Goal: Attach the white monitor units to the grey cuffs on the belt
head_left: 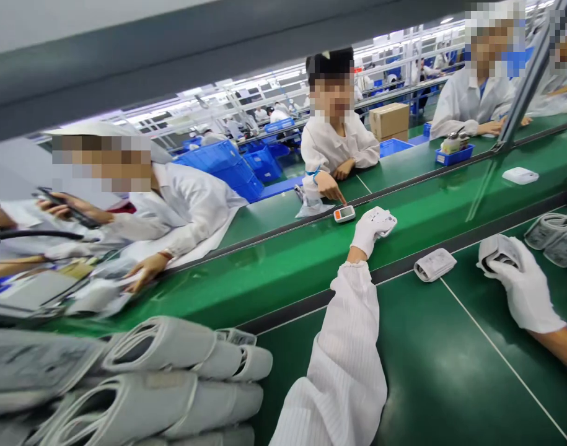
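My left hand (369,230), in a white glove, reaches far out over the bright green belt. It is closed on a small white device (386,223). Just left of it, a white device with an orange button (344,214) lies at the belt's far edge. At the right, my gloved right hand (527,288) has its fingers wrapped round a rolled grey cuff (499,253). Between the hands, another rolled cuff (435,265) rests at the near edge of the belt.
Piled rolled cuffs (157,396) fill the lower left; more cuffs (550,230) sit at the right edge. A white device (520,176) lies farther along the belt (264,266). Across it, a person's finger points at the orange-button device. Other people sit beside a blue tray (454,155).
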